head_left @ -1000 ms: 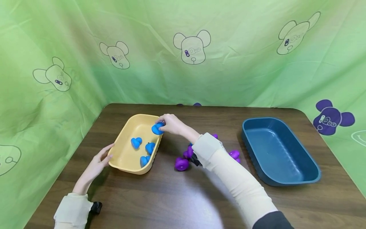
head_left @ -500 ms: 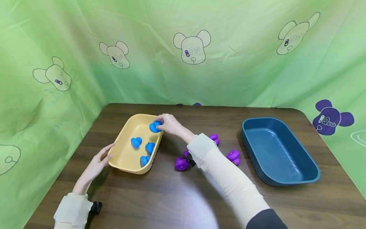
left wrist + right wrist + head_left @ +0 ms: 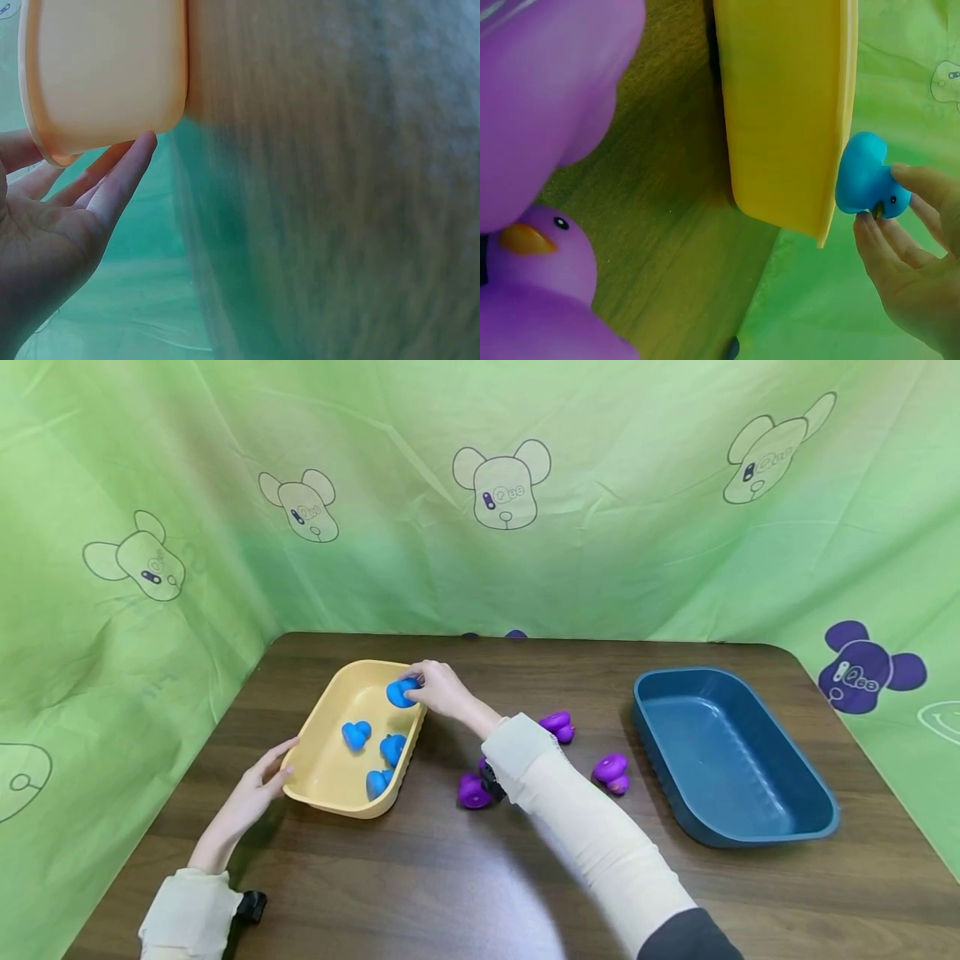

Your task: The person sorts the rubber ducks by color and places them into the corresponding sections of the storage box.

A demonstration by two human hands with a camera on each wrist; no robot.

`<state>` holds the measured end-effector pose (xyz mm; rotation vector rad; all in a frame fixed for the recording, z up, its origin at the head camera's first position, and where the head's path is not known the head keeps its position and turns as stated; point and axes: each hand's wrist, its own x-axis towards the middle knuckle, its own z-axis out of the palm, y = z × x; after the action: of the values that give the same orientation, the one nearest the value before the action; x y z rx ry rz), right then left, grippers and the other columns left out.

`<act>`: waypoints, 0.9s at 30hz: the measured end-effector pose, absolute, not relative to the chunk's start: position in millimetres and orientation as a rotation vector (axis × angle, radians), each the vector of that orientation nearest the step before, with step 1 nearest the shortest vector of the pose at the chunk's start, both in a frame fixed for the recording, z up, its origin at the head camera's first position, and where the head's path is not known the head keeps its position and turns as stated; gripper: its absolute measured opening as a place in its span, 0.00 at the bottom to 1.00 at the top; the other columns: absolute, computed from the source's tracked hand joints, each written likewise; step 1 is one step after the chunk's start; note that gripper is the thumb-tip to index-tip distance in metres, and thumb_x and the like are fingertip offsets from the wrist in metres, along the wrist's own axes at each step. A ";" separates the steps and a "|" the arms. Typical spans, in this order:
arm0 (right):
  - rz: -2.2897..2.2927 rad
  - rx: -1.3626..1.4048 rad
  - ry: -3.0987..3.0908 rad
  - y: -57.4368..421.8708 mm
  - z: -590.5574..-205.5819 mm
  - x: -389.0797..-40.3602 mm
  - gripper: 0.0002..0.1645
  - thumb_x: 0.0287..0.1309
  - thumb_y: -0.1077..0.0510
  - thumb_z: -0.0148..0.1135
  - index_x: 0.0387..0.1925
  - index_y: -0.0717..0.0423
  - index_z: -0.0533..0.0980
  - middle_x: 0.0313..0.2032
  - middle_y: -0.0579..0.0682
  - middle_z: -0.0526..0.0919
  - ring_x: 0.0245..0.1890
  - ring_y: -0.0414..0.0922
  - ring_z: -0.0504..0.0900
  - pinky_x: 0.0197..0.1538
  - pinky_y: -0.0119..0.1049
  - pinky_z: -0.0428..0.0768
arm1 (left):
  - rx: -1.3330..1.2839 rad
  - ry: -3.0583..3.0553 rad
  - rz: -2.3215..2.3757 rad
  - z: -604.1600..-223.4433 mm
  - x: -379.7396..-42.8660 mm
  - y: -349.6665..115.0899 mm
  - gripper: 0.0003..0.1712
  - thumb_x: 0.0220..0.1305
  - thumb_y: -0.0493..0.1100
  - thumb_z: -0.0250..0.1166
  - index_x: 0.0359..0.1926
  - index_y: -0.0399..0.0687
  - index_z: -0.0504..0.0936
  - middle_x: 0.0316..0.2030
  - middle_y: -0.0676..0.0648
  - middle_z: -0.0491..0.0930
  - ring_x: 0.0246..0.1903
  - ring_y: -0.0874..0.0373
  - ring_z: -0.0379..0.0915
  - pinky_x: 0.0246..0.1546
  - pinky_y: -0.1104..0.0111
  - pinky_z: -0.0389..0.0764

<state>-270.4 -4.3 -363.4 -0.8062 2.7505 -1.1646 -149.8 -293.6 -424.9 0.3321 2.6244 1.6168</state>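
plainly, right fingers (image 3: 873,243) pinching blue duck (image 3: 859,176), left fingers (image 3: 129,176) extended against yellow tray (image 3: 332,768)

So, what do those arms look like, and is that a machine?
No, a person: the left grip and right grip are bare human hands, no gloves. The left sleeve and right sleeve are off-white; the right meets dark cloth farther up. A small black device sits by each wrist. No cables show.

“Qee” (image 3: 513,492) is showing on central bear head (image 3: 506,512) past far edge of desk (image 3: 420,868), on purple head (image 3: 861,678) past right edge
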 end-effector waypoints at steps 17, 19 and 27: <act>-1.130 -0.785 2.748 -4.9 -372.3 -271.4 0.15 0.50 0.65 0.60 0.43 0.62 0.77 0.39 0.55 0.80 0.40 0.48 0.77 0.44 0.34 0.74 | 0.324 2.639 1.617 -424.9 -149.2 -292.8 0.24 0.66 0.35 0.47 0.61 0.32 0.56 0.45 0.25 0.69 0.32 0.67 0.71 0.29 0.71 0.74; -1.127 -0.781 2.745 -4.5 -373.1 -271.6 0.15 0.50 0.65 0.60 0.43 0.63 0.77 0.39 0.55 0.80 0.40 0.47 0.77 0.44 0.34 0.74 | 0.325 2.632 1.623 -424.7 -149.1 -292.8 0.24 0.66 0.35 0.47 0.61 0.31 0.56 0.46 0.24 0.68 0.32 0.67 0.71 0.29 0.72 0.74; -1.133 -0.794 2.744 1.7 -372.9 -270.6 0.16 0.50 0.65 0.59 0.43 0.63 0.77 0.40 0.55 0.81 0.40 0.48 0.77 0.44 0.34 0.73 | 0.322 2.622 1.628 -424.3 -149.1 -292.8 0.25 0.66 0.35 0.47 0.61 0.31 0.56 0.47 0.24 0.68 0.32 0.67 0.71 0.29 0.72 0.74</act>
<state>-270.6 1.7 -372.9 -0.7943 2.7440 -1.1332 -149.1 -292.8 -424.3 0.3217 2.6219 1.6282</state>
